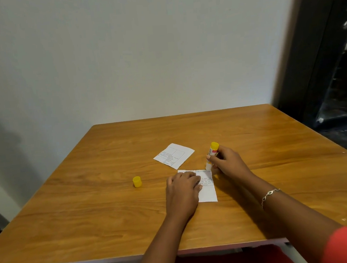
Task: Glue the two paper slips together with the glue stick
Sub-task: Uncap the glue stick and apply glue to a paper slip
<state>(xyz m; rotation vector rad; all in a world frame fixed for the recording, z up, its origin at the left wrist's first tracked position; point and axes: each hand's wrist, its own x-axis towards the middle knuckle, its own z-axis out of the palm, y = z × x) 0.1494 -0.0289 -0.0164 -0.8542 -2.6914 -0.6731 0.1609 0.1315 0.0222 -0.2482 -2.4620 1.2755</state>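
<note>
A white printed paper slip [207,192] lies flat near the middle of the wooden table [90,200]. My left hand [182,189] rests palm-down on its left part, pinning it. My right hand [226,162] grips the glue stick [212,155], white with a yellow end up, held tip-down at the slip's top right corner. The second paper slip [174,155], also printed, lies loose a little farther back. The yellow cap [137,181] stands alone on the table to the left of my left hand.
A white wall [141,50] rises behind the table's far edge. A dark door frame and dim space [329,67] are at the right. A bracelet [270,195] circles my right wrist.
</note>
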